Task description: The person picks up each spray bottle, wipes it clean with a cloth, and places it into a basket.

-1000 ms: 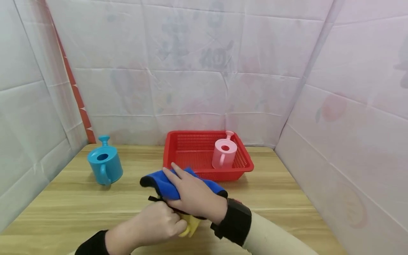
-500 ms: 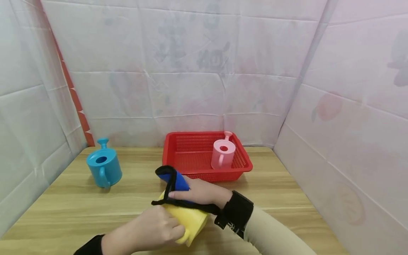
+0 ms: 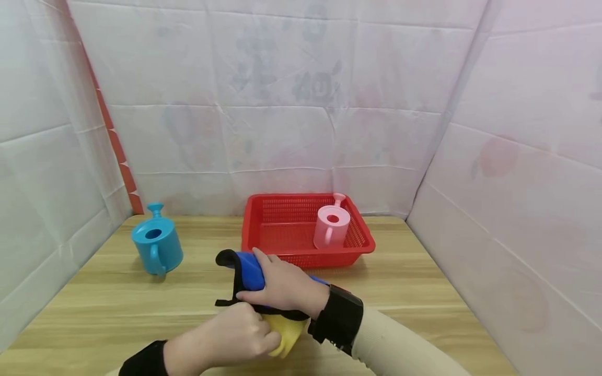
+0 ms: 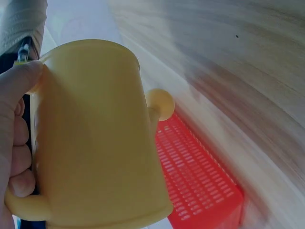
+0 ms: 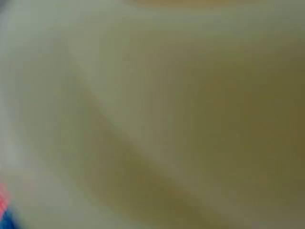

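Note:
My left hand (image 3: 235, 337) grips a yellow watering can (image 4: 95, 138) by its handle, above the near middle of the table. In the left wrist view the can's round sprinkler head (image 4: 161, 104) pokes out behind the body. Over the can lies a blue cloth (image 3: 249, 271) with black edging. My right hand (image 3: 287, 284) holds this cloth against the can, thumb on the near side and fingers over the top. Cloth and hands hide most of the can in the head view. A blurred yellowish surface fills nearly all of the right wrist view.
A red plastic basket (image 3: 282, 237) stands at the back of the wooden table (image 3: 404, 292), with a pink watering can (image 3: 326, 236) upright inside. To the left is a blue watering can (image 3: 164, 250). Pale sheeting (image 3: 263, 141) encloses the back and sides.
The cloth and right hand swung toward me over the can, baring more yellow, then moved back up and left. My left hand keeps its grip, shifting only slightly.

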Available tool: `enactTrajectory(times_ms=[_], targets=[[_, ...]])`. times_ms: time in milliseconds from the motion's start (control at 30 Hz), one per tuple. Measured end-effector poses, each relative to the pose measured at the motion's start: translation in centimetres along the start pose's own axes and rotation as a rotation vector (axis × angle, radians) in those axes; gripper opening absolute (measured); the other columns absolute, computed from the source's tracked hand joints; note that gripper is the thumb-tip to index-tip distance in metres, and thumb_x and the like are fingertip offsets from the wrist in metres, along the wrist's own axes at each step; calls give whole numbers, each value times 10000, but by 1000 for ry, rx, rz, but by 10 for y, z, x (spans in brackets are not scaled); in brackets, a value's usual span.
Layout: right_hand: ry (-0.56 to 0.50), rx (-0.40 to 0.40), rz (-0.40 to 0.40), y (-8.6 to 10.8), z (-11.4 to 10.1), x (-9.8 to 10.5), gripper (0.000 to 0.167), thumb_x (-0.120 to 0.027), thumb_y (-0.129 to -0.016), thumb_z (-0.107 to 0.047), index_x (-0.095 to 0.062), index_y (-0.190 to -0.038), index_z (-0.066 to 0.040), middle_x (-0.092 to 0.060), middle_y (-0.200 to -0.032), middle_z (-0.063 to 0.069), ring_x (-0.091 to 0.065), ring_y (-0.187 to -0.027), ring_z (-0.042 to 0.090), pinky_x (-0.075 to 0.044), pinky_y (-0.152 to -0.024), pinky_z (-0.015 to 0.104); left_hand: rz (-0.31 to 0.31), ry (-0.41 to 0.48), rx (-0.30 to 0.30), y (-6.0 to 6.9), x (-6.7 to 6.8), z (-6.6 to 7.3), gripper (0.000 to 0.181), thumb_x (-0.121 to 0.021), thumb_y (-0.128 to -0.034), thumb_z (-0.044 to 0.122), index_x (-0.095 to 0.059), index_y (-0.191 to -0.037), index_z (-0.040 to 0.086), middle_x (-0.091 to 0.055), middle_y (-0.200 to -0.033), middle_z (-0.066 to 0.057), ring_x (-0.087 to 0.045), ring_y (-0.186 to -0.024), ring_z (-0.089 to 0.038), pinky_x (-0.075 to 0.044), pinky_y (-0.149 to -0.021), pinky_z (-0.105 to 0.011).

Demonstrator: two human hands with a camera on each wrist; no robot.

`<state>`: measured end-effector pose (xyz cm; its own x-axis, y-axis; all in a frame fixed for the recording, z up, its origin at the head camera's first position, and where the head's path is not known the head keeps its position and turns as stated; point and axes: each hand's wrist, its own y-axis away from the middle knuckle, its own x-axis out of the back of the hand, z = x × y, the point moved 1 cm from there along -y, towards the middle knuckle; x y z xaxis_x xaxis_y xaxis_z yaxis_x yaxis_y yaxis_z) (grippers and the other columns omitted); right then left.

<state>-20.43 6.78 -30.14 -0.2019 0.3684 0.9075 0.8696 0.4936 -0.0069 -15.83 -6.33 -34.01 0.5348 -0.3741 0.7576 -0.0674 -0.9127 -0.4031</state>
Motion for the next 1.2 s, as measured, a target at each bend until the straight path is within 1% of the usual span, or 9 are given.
enactTrajectory(times_ms=[133, 267, 400, 600, 767, 867, 1000, 1100, 1200], targets=[[-16, 38, -10, -6, 2, 1, 824, -578, -776, -647, -319, -1422, -206, -522, -1185, 11, -534, -989, 156, -475, -767, 315, -8, 5, -9, -3, 0, 0, 176, -577, -848, 175, -489, -702, 220, -361, -519, 134, -263, -438, 2, -119, -457, -135], [-119, 86, -16, -6, 9, 1, 707, -603, -791, -600, -375, -1360, -247, -534, -1094, -49, -528, -935, 105, -472, -738, 283, 61, 18, 7, 1, 3, -4, 220, -662, -760, 234, -459, -678, 204, -354, -507, 126, -290, -418, -6, -126, -439, -159], [-189, 108, -18, 0, 16, 3, 694, -639, -787, -558, -360, -1358, -278, -525, -1091, -60, -531, -933, 93, -472, -742, 282, 97, 13, 18, 7, 5, -11, 254, -674, -754, 272, -446, -672, 195, -347, -514, 123, -301, -416, -10, -144, -430, -156], [-74, 82, -32, 21, 20, 5, 860, -648, -772, -559, -245, -1460, -239, -468, -1272, 24, -515, -1057, 168, -476, -840, 369, 94, -32, 64, 20, 5, -18, 279, -711, -751, 296, -461, -687, 189, -403, -523, 126, -394, -429, -9, -230, -433, -130], [-5, 74, 0, 31, 23, 3, 919, -671, -752, -549, -219, -1474, -202, -427, -1347, 49, -492, -1128, 209, -469, -871, 421, 75, -46, 83, 25, 7, -21, 289, -730, -755, 303, -471, -689, 191, -394, -511, 128, -373, -427, -15, -216, -454, -127], [1, 56, 28, 29, 23, 1, 903, -654, -761, -564, -220, -1474, -221, -432, -1349, 45, -494, -1129, 214, -476, -857, 436, 68, -89, 65, 21, 7, -21, 238, -519, -906, 218, -460, -678, 186, -387, -507, 119, -357, -418, -22, -210, -445, -139], [-12, 35, 69, 22, 18, 1, 875, -598, -784, -615, -240, -1468, -203, -458, -1330, 40, -512, -1109, 210, -484, -838, 420, 72, -128, 39, 15, 5, -17, 392, -208, -975, 121, -446, -668, 177, -388, -506, 106, -363, -408, -26, -216, -422, -149], [-26, 38, 79, 15, 12, 3, 882, -594, -778, -630, -259, -1457, -178, -487, -1290, 36, -530, -1071, 196, -489, -813, 374, 75, -128, 19, 9, 4, -14, 401, -196, -975, 99, -444, -670, 176, -383, -512, 101, -357, -406, -30, -191, -416, -159], [-41, 55, 54, 4, 7, 8, 887, -621, -767, -614, -277, -1444, -156, -515, -1226, 30, -541, -1020, 172, -489, -774, 321, 78, -123, 1, 3, 3, -11, 391, -201, -958, 71, -442, -669, 179, -365, -512, 100, -330, -403, -39, -162, -420, -179]])
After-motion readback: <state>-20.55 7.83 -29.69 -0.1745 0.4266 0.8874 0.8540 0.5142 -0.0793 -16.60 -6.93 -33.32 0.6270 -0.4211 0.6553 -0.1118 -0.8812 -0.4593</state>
